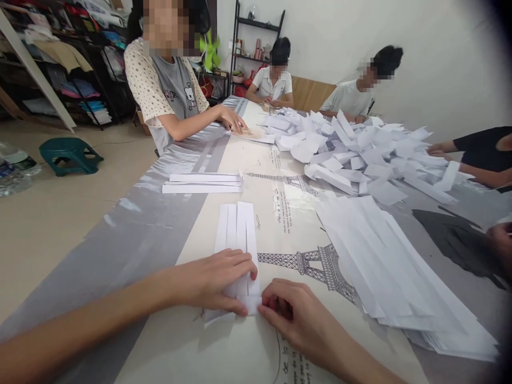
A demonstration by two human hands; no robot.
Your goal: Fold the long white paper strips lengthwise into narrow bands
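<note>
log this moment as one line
left hand: resting on paper strips | right hand: curled at strips' near end | nearby: paper stack, paper heap

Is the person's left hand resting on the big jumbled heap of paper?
No, the left hand rests on the white paper strips, while the jumbled heap lies farther away.

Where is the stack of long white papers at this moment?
In the head view, the stack of long white papers lies on the table, to the right of the right hand, nearer the camera than the heap of small papers.
</note>
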